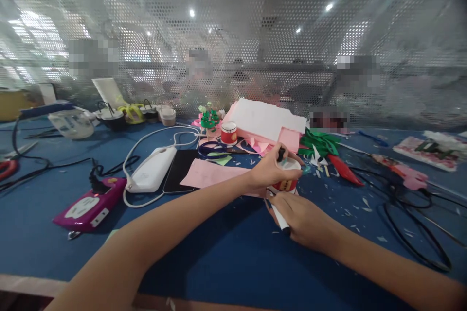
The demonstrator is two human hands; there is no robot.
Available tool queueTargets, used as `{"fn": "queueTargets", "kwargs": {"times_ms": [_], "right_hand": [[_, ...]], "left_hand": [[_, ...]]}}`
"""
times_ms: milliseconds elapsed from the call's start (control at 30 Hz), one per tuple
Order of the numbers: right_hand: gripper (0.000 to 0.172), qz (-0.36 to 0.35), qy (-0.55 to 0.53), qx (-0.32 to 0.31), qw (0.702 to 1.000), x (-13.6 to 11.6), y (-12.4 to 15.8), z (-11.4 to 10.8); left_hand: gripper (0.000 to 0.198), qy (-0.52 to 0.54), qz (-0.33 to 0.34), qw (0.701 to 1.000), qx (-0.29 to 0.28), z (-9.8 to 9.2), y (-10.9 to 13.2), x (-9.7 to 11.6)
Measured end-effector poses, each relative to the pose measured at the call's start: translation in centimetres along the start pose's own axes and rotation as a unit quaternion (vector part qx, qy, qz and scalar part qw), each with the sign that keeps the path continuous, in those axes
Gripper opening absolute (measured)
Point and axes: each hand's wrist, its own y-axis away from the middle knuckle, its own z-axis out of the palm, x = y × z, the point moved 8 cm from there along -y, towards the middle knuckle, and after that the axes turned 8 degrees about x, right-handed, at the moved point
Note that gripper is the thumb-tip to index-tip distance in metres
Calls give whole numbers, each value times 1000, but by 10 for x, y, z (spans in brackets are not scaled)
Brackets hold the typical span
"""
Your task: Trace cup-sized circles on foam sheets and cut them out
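Note:
My left hand is closed on a small red and white paper cup. A black marker cap sticks up between its fingers. Just below, my right hand grips a white marker with a black end. The marker's tip is near the cup's lower edge, by a strip of pink paper; whether it touches either one is hidden by my fingers. The pink paper lies partly over a black phone. Behind it rests a pair of dark blue scissors.
A second red and white cup stands beside white and pink sheets. Green paper strips and scraps lie to the right. At left are a white power bank, a magenta power strip and cables. A perforated screen stands behind.

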Motion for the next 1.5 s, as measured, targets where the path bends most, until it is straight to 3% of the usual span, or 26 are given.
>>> {"fn": "queueTargets", "kwargs": {"times_ms": [233,367,667,867,967,1033,1067,1133,1167,1267,1400,1500], "right_hand": [[21,31,12,-47,998,2,-4,11],[21,34,0,-43,998,2,-2,9],[18,25,-32,-29,999,7,24,-15],[18,101,-102,-31,989,35,48,-32],[14,287,-153,34,945,83,67,-42],[22,453,-192,147,858,127,87,-51],[21,499,-222,196,814,145,94,-51],[26,543,-302,244,745,173,97,-42],[31,550,-342,235,724,183,93,-33],[44,551,-426,176,696,198,73,-2],[42,547,-475,127,677,199,41,33],[39,526,-469,67,706,195,15,53]], "left_hand": [[48,5,-3,1000,-14,2,0,1],[47,7,4,1000,-13,2,0,3],[48,13,-5,1000,-6,1,-2,-1],[46,4,-13,1000,2,2,-1,1],[45,0,-16,1000,8,1,-2,1],[44,0,-17,1000,8,1,-2,1],[44,-2,-18,1000,6,1,-2,1],[43,-4,-18,1000,3,1,-2,0],[42,-2,-17,1000,1,2,-2,0],[41,3,-17,1000,-12,3,-2,1],[38,-46,-19,999,4,1,-2,2],[33,-83,-2,996,21,-3,-3,4]]}}
